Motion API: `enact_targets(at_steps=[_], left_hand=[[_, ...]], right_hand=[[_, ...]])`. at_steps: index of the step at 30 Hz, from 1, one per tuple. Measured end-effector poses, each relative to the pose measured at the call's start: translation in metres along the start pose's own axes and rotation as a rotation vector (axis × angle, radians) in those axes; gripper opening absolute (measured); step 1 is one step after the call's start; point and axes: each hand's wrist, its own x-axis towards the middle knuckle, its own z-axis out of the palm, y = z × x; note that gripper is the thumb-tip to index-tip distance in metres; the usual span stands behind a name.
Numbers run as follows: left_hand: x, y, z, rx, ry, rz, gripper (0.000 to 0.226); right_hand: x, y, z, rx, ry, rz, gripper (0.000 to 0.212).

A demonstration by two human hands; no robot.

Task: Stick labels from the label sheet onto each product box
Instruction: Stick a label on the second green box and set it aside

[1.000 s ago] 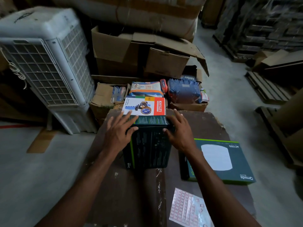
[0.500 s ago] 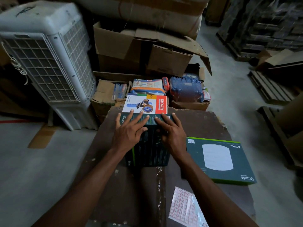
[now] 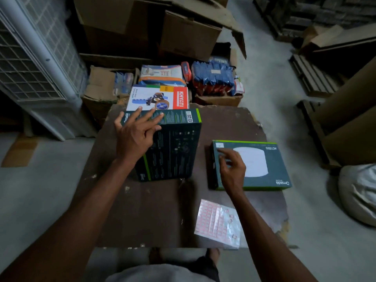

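Observation:
A tall dark green product box [image 3: 175,147] stands on the brown board [image 3: 158,210]. My left hand [image 3: 136,133] rests on its top left corner with fingers spread. A flat green box [image 3: 264,165] with a white disc picture lies to the right; a small label sits in its far left corner. My right hand [image 3: 232,169] hovers over that flat box's left part, fingers loosely curled, holding nothing that I can see. The pink label sheet [image 3: 217,222] lies on the board near me. A white and red box [image 3: 158,97] lies behind the tall box.
A white air cooler [image 3: 38,64] stands at the left. Open cardboard cartons [image 3: 183,33] and packs of goods [image 3: 213,78] crowd the far side. Wooden pallets [image 3: 313,74] lie to the right, and a grey sack [image 3: 360,192] sits on the floor by the board.
My right hand has left the tall box and moved right, over the flat green box. My left hand stays on the tall box's top. The camera has tilted down.

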Motion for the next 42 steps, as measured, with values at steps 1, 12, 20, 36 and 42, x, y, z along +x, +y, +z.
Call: enact_targets(at_steps=[1,12,20,36,42], left_hand=[[0.0,-0.001,0.001,0.0,0.001,-0.001,0.039],[0.002,-0.002,0.003,-0.004,0.009,-0.013,0.037],[0.0,0.0,0.0,-0.012,0.005,-0.025,0.036],[-0.004,0.001,-0.002,-0.032,0.007,-0.03,0.037],[-0.006,0.002,-0.002,-0.048,0.003,-0.028,0.037]], right_hand=[[-0.009,0.025,-0.008,-0.024,-0.045,0.104,0.027],[-0.116,0.171,-0.068,-0.549,-0.227,0.659,0.013],[-0.131,0.154,-0.05,-0.735,-0.345,0.499,0.017],[-0.118,0.15,-0.033,-0.902,-0.341,0.38,0.012],[-0.118,0.15,-0.033,-1.04,-0.522,0.259,0.027]])
